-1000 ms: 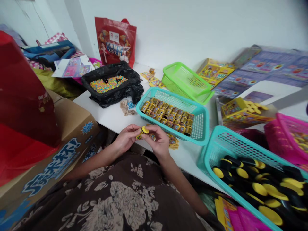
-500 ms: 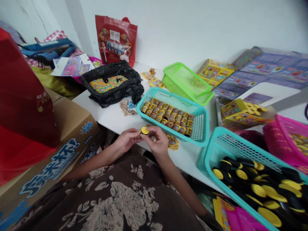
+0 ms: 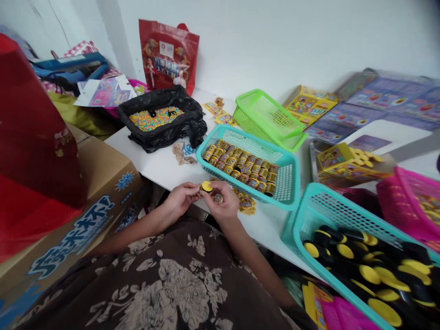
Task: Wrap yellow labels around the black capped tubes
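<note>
Between my two hands, over the table's front edge, is a small black container with a yellow top (image 3: 206,186). My left hand (image 3: 182,198) pinches its left side, and my right hand (image 3: 222,200) grips the right side with thumb and fingers. My fingers cover most of its body. Just beyond them, printed yellow labels (image 3: 246,202) lie in a loose pile on the table. Behind that pile stands a turquoise basket (image 3: 288,176) with rows of small containers wrapped in printed labels (image 3: 237,161).
At right, another turquoise basket (image 3: 311,195) holds many black containers with yellow tops. A black-lined tub (image 3: 165,131) of colourful beads stands back left. A green basket (image 3: 264,114), yellow boxes (image 3: 309,104) and a red bag (image 3: 168,55) line the wall. A cardboard box (image 3: 103,174) is left.
The camera view has shifted very slightly. Both hands stay around the yellow-topped container, with only small finger movement.
</note>
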`<state>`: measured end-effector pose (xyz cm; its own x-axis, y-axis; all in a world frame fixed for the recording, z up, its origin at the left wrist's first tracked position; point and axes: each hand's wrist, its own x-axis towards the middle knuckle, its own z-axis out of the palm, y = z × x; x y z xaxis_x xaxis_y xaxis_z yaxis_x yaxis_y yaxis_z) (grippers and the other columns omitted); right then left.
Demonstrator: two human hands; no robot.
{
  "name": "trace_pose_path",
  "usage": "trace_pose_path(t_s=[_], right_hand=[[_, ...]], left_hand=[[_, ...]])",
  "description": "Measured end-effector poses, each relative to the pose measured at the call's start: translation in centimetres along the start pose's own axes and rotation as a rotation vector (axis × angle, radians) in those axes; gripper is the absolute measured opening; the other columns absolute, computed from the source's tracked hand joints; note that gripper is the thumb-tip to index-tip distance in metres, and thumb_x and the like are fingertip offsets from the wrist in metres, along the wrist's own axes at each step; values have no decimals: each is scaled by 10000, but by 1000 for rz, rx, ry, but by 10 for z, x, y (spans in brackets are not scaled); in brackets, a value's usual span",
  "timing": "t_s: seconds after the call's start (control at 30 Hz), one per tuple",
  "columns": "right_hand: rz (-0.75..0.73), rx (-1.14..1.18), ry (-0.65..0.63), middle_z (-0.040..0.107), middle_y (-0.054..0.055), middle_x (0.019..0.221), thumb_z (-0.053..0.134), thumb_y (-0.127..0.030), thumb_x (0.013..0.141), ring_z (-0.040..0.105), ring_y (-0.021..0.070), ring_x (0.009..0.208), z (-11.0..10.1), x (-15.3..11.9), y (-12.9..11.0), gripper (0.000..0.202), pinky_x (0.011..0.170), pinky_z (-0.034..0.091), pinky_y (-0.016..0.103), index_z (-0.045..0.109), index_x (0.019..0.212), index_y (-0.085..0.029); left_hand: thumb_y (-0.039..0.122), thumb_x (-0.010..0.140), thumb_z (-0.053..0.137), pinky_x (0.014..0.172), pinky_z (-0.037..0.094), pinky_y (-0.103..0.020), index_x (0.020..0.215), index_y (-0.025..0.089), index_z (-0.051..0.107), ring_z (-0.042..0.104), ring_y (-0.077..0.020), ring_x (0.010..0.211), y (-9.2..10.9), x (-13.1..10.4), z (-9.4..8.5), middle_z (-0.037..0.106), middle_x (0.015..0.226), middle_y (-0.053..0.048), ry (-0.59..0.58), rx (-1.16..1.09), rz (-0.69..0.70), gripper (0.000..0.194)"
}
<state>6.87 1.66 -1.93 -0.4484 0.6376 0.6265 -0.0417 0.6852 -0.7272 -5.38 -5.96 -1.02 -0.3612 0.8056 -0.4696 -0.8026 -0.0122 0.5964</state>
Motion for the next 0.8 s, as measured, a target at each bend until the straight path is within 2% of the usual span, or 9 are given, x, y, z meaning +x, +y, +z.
trace_pose_path(t_s=[0.1, 0.2, 0.33, 0.47, 0.57, 0.67, 0.8], right_hand=[[93, 119, 16, 677, 34, 888, 759, -261, 764, 647, 167, 739, 2, 1, -1, 216, 586, 524, 284, 609, 917, -228], [169, 207, 35, 672, 39, 912, 752, -293, 770, 658, 178, 788, 3, 3, 0, 206, 576, 519, 274, 593, 880, -223], [133, 181, -1, 670, 44, 958, 739, -282, 781, 656, 180, 813, 0, 0, 5, 210, 634, 545, 296, 607, 935, -228], [115, 154, -52, 668, 52, 977, 727, -276, 795, 664, 189, 847, -4, -4, 6, 337, 703, 583, 326, 605, 1107, -237], [71, 129, -96, 654, 70, 1016, 704, -257, 817, 664, 199, 877, -8, -3, 4, 376, 743, 599, 353, 612, 1181, -243], [18, 38, -172, 652, 75, 994, 683, -250, 829, 658, 208, 860, -14, 3, -2, 375, 732, 602, 366, 632, 1200, -246], [-18, -87, -287, 667, 71, 959, 663, -269, 837, 655, 210, 824, -20, 11, -9, 278, 675, 591, 346, 681, 1114, -250]], left_hand=[[52, 626, 792, 629, 457, -241, 595, 120, 611, 575, -98, 531, -2, 0, 0, 626, 572, -5, 15, 10, 4, 196], [134, 684, 794, 666, 462, -258, 683, 120, 650, 597, -116, 583, -3, 0, -2, 653, 635, -25, -29, 13, -45, 145], [309, 792, 738, 685, 469, -280, 795, 115, 688, 614, -141, 621, -2, 1, -4, 694, 710, -57, -123, 9, -165, 200], [316, 793, 744, 660, 479, -260, 804, 125, 685, 621, -132, 595, 0, 3, -6, 705, 694, -50, -142, -27, -225, 201], [359, 770, 763, 594, 483, -254, 799, 106, 692, 642, -151, 580, 0, 4, -7, 700, 667, -67, -162, 26, -283, 264], [284, 727, 802, 576, 490, -244, 792, 74, 697, 649, -150, 567, -1, 5, -6, 702, 662, -83, -148, 44, -263, 244], [186, 683, 825, 575, 495, -239, 728, 84, 661, 639, -138, 539, -3, 5, -5, 689, 629, -69, -57, 18, -156, 199]])
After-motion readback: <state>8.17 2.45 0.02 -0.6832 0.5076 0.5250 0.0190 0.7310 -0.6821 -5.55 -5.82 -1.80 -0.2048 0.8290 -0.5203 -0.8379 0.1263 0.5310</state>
